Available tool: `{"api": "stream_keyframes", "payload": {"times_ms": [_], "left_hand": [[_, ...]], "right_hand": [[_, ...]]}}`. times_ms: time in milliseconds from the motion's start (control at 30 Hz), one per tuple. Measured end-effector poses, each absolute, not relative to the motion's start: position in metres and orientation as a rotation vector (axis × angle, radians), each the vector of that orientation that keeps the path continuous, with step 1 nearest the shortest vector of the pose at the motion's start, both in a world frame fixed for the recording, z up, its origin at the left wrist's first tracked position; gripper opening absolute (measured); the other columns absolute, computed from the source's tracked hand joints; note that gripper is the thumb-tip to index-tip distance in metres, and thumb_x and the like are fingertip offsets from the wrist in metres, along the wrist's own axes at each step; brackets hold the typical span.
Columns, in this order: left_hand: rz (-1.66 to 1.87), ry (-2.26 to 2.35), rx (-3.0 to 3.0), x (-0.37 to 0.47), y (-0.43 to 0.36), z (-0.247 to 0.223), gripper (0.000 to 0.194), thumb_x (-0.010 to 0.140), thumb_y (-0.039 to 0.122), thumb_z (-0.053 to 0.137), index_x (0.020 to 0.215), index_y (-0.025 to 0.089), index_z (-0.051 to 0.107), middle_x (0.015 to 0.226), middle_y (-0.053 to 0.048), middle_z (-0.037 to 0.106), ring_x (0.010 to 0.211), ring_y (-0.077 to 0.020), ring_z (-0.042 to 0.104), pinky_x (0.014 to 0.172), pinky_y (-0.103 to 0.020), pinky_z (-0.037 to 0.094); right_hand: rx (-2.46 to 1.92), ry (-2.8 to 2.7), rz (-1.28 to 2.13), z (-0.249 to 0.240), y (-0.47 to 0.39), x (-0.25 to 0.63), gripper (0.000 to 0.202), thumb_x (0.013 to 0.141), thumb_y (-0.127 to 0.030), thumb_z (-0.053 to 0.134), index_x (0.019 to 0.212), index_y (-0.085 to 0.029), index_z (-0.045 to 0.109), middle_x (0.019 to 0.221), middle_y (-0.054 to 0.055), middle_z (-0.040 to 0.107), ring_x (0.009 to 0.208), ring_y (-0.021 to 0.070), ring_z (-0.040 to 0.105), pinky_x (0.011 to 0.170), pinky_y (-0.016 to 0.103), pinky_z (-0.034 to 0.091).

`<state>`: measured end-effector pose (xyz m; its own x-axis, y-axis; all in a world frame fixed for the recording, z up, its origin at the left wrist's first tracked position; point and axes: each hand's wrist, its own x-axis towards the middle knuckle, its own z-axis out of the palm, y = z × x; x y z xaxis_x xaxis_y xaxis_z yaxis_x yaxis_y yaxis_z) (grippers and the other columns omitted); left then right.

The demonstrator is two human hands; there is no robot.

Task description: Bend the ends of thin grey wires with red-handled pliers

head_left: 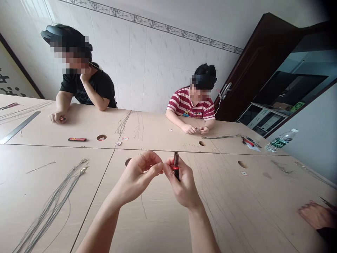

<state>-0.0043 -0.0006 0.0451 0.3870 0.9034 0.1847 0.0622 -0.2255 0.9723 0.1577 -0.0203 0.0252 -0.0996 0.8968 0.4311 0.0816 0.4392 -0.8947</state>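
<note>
Table (158, 228): lt. wood tone, in joined sections, w/ round holes; ran under both hands.
Door (259, 56): dk. brown, far R, behind table.
Persons, 2, across table: person in black tee (93, 86), head propped on one hand; person in striped tee (192, 103), hands together over table. A third person's hand (316, 214) lay at R edge.
Strand bundle (56, 200): thin, grey, w/ shiny ends at far end; lay on table, L of left hand.
Metal ruler (22, 126): flat, far L.
Water bottle (281, 140): clear, tilted in view, far R.
Left hand (143, 172): thumb & finger closed on tiny pale piece, tips meeting right hand's.
Right hand (181, 179): closed round pliers, thumb tip at same piece.
Pliers (176, 163): red/blk. handles, upright in right hand, jaws up; open or shut, couldn't tell.
Red cutter (77, 139): on table, beyond left hand, to L.
Loose strand (143, 207): single, hung below left hand; upper end hidden.
Tiny pale piece (163, 163): btwn fingertips, above table; too small to ID.
</note>
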Motion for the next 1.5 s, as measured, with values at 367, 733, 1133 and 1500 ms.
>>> {"api": "stream_keyframes", "payload": {"times_ms": [367,733,1133,1500], "left_hand": [[1.018,0.827,1.561,-0.002,0.0017,0.0413,0.02,0.097,0.034,0.053,0.088,0.018,0.06,0.08,-0.001,0.065,0.078,-0.0134,0.062,0.076,-0.029,0.053],[0.998,0.863,1.665,-0.0041,0.003,0.0388,0.018,0.097,0.032,0.052,0.088,0.019,0.06,0.083,0.0,0.064,0.082,-0.0131,0.062,0.079,-0.029,0.053],[1.016,0.881,1.66,-0.006,0.0039,0.0444,0.017,0.094,0.026,0.052,0.086,0.017,0.064,0.08,-0.003,0.07,0.078,-0.015,0.066,0.075,-0.029,0.055],[1.023,0.848,1.599,-0.0057,0.0054,0.039,0.012,0.092,0.024,0.055,0.085,0.017,0.063,0.08,-0.002,0.068,0.079,-0.0156,0.066,0.078,-0.031,0.055]], "right_hand": [[-0.911,-1.477,0.941,0.0265,-0.0201,0.1562,0.018,0.095,-0.032,0.056,0.082,-0.021,0.052,0.07,-0.002,0.051,0.065,0.013,0.051,0.065,0.027,0.046],[-0.931,-1.449,1.004,0.0271,-0.0189,0.1591,0.024,0.094,-0.035,0.056,0.077,-0.02,0.05,0.068,-0.003,0.044,0.063,0.0122,0.044,0.062,0.026,0.042],[-1.0,-1.5,0.893,0.0264,-0.0194,0.1609,0.025,0.096,-0.037,0.054,0.078,-0.021,0.049,0.068,-0.003,0.047,0.061,0.0117,0.042,0.058,0.026,0.036],[-0.99,-1.505,0.899,0.0285,-0.0198,0.1598,0.022,0.096,-0.036,0.055,0.08,-0.021,0.052,0.069,-0.003,0.05,0.058,0.0111,0.043,0.058,0.026,0.039]]}}
